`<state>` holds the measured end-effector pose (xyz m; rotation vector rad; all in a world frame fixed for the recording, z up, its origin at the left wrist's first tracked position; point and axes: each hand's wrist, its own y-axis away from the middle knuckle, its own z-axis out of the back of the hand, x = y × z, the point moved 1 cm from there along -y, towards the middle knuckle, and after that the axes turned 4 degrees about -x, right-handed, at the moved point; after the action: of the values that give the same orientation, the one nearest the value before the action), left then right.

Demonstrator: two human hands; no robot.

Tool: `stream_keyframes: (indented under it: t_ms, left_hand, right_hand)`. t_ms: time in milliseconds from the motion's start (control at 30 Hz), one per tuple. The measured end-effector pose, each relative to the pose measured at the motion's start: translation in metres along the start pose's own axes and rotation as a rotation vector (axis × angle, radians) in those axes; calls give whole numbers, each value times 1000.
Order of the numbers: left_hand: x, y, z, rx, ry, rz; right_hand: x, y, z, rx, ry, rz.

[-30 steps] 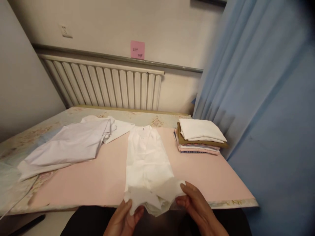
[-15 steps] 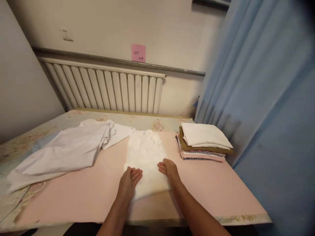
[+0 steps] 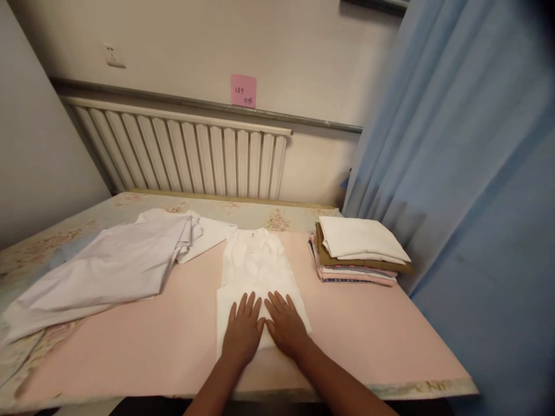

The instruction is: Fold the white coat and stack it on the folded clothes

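A white garment point(image 3: 255, 270) lies lengthwise in the middle of the pink board point(image 3: 173, 323), its near end folded back over itself. My left hand point(image 3: 243, 330) and my right hand point(image 3: 284, 323) rest flat side by side on that folded near part, fingers spread and pointing away from me. Neither hand holds anything.
A loose white shirt point(image 3: 108, 266) lies spread at the left. A stack of folded clothes point(image 3: 358, 248) with a white piece on top stands at the right, close to a blue curtain point(image 3: 468, 190). A white radiator point(image 3: 182, 150) runs along the wall behind the table.
My hands lifted the garment's near hem, laid it forward over the middle, then slid back toward me and came together flat on the fold.
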<state>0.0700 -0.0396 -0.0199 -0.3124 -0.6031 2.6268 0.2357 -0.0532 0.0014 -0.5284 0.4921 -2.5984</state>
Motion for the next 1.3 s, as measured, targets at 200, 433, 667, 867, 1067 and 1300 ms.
stream_keyframes:
  t_ms: [200,433,667,867,1067,1300]
  left_hand:
    - [9,5,8,8,-26,9]
    - [21,20,16,20,-42,79]
    - [21,21,14,22,-62,96]
    - [20,21,17,10,-58,86]
    - [20,21,17,-2,-29,98]
    - [19,21,19,10,-26,97]
  right_hand:
    - [-18,4,-2,-47,43,-68]
    - [-55,-6,9,-123,-48,-335]
    - [-89,-68,22,-84,-126,-602]
    - [-102,-94,8,24,-138,-767]
    - [-102,-94,4,62,-167,-741]
    - [-108,-97,-3,78,-180,-774]
